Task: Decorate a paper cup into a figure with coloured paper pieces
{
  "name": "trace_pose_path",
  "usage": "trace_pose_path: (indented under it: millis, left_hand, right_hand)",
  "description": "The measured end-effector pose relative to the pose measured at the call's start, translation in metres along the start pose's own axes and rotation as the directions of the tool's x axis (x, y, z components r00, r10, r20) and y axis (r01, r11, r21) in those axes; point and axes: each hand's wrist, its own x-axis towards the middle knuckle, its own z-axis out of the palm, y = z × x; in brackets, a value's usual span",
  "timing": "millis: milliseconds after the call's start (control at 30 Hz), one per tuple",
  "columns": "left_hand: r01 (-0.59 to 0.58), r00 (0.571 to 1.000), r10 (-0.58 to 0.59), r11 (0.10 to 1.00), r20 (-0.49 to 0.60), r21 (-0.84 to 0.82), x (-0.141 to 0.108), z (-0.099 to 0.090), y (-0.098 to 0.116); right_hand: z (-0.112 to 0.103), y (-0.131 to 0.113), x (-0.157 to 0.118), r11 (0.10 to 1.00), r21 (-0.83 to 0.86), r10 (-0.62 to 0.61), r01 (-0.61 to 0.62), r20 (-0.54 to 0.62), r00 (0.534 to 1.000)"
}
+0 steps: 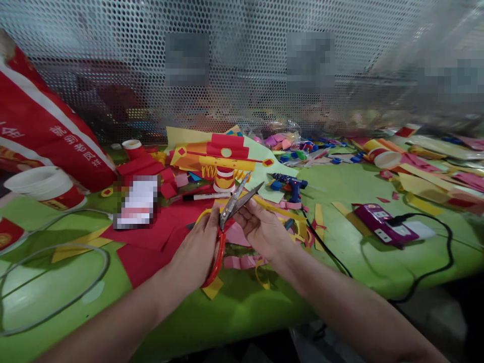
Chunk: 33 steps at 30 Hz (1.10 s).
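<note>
A pair of red-handled metal scissors [222,217] is being held by the left hand [198,247] in front of the person, above the near part of a green-covered worktop [212,322], with its blades being kept apart and pointed away. A narrow yellow paper strip [278,205] is being pinched in the fingers of the right hand [264,229], close beside the blades. Beneath and to the left of the hands, the worktop is being partly covered by red paper sheets [151,237], and a pixelated white rectangular item [138,201] is being supported near their far edge. Just beyond the scissors, a black-and-white marker [206,196] and a small red, white and yellow paper cup [225,180] are being overlooked by a large red-and-yellow paper cutout with a drawn face [227,151]. To the right, a dark blue glue gun [293,185] is being rested on the worktop, and farther right a black plug is being held in a purple power socket block [385,224]. At the far left, stacked white-and-red paper cups [49,186] are being backed by a large red printed bag [56,116].
</note>
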Motion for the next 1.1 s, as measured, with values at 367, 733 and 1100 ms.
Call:
trace_pose_path:
  millis: [367,733,1100]
  left_hand:
    - [0.016,1.000,-0.016,1.000,0.007,0.017,0.0011,0.0046,-0.0019]
    - [-0.010,0.999,0.010,1.000,-0.037,-0.010,0.0001,0.0032,-0.0020]
    - [-0.031,0.997,0.028,0.999,-0.072,-0.043,-0.0023,-0.0001,-0.0036]
  right_hand:
    - [-0.0006,0.0002,-0.0001,1.000,0.007,-0.001,0.001,0.005,1.000]
    - [0.0013,-0.0015,-0.0024,1.000,0.002,-0.025,0.025,-0.005,1.000]
    - [0.0009,-0.0018,-0.0043,0.993,-0.091,-0.069,0.073,0.047,0.997]
